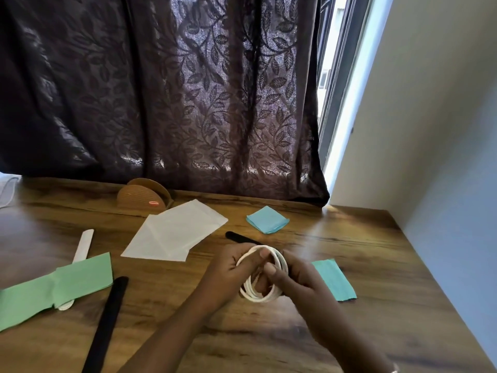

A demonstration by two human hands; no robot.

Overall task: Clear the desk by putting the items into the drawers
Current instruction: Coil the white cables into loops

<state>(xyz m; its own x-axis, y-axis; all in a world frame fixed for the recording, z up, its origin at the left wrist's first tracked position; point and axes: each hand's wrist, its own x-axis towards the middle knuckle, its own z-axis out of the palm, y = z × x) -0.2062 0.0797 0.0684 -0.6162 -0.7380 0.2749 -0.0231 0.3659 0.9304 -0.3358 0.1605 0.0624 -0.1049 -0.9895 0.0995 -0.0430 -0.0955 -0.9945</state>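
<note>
A coil of white cable (258, 293) is held upright between both hands over the middle of the wooden desk (371, 265). My left hand (228, 273) grips its left side, thumb on the top loops. My right hand (293, 278) grips its right side, thumb pressing inside the coil. Around them lie white paper sheets (172, 232), a blue paper stack (267, 219), a teal paper (336, 279), a green paper (53, 289), a black strip (107, 321), a white strip (84, 244) and a second black strip (240, 237) partly hidden behind my hands. No drawer is in view.
A brown napkin holder (144, 197) stands at the desk's back edge under a dark leaf-patterned curtain (161, 90). A white wall (443, 130) borders the desk on the right. A white cord (8, 189) hangs at the far left.
</note>
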